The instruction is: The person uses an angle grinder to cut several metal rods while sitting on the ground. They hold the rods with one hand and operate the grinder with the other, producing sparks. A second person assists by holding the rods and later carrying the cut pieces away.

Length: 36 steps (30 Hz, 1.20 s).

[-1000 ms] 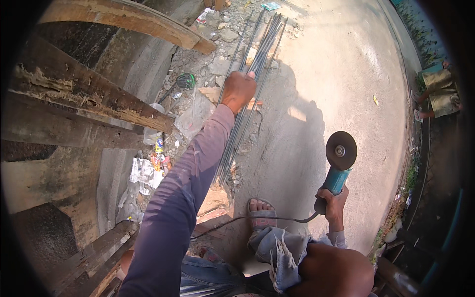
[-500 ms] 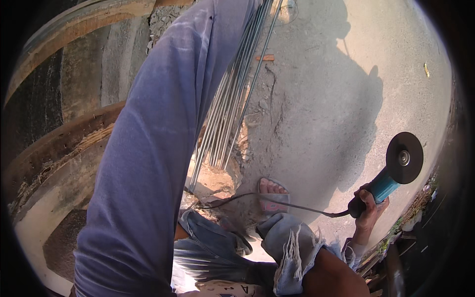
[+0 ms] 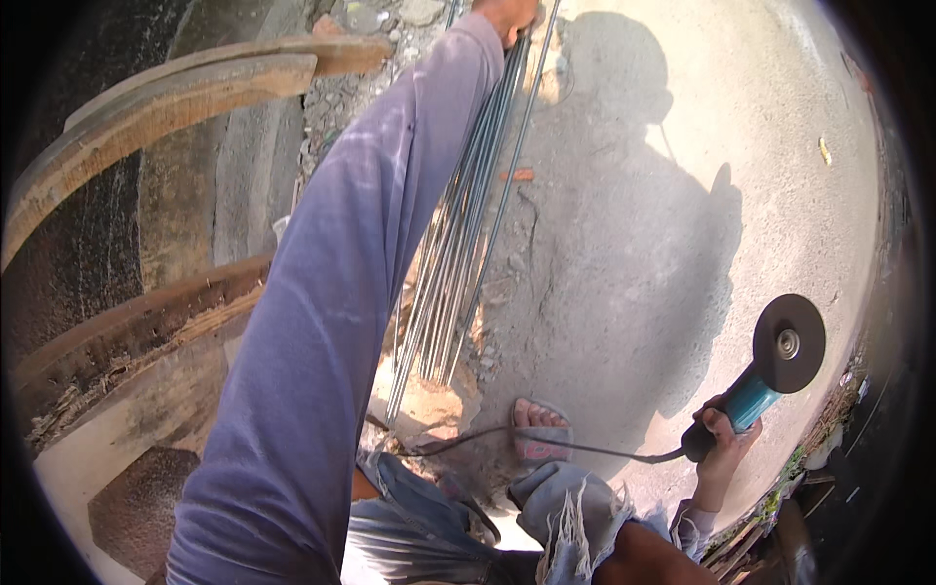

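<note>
At the top edge, my left hand [image 3: 507, 14] is closed at the far end of a bundle of long, thin steel rods [image 3: 466, 229]; part of this hand is cut off by the picture's edge. The rods lie lengthwise, their near ends fanned out over a pale stone. One rod runs slightly apart on the right. Off to the lower right, my right hand [image 3: 721, 450] grips an angle grinder [image 3: 753, 398] by its body. Its dark round disc faces up, and a dark power cord [image 3: 595, 448] trails leftward from it across my sandalled foot.
Curved timber pieces [image 3: 195, 93] and a weathered wall lie left of my sleeve. A brown block [image 3: 141, 507] sits at lower left. A brick fragment [image 3: 518, 175] rests beside the rods on the concrete ground [image 3: 624, 244]. Rubble and wood scraps line the right edge.
The view has shifted forward, so my left hand at the rods now shows at the top. The grinder stays in my right hand, slightly lower in the picture.
</note>
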Each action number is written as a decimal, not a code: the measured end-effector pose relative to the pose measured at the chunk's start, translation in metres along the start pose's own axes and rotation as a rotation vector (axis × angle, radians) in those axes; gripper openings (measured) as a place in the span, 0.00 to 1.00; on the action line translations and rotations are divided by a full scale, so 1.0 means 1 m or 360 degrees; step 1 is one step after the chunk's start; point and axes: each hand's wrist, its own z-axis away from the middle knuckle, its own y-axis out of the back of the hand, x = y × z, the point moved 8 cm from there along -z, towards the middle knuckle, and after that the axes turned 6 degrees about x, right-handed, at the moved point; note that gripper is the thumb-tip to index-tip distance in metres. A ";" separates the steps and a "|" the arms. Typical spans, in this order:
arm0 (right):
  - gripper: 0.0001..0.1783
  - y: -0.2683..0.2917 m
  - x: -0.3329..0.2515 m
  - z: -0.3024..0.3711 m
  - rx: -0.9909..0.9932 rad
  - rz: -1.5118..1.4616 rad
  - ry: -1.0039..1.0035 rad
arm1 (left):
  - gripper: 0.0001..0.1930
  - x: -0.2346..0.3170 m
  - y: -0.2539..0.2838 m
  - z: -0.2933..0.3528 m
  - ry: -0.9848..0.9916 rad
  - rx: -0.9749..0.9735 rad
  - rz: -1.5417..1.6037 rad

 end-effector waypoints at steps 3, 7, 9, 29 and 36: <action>0.17 -0.005 -0.001 -0.004 0.0094 0.0045 0.0019 | 0.12 0.022 0.005 -0.001 -0.0046 0.0251 -0.0358; 0.16 0.006 -0.010 0.000 0.0151 0.0057 -0.0005 | 0.16 0.045 -0.003 0.024 -0.0036 0.0386 -0.0381; 0.16 0.007 -0.013 -0.001 0.0146 0.0056 0.0002 | 0.18 0.050 -0.006 0.006 -0.0258 0.0427 -0.0552; 0.17 0.028 -0.005 -0.001 0.0125 0.0088 -0.0212 | 0.17 0.091 -0.037 -0.004 -0.0490 0.0778 -0.1275; 0.14 0.016 -0.004 0.004 0.0109 0.0052 -0.0115 | 0.23 0.073 0.001 0.016 -0.0705 0.0495 -0.1307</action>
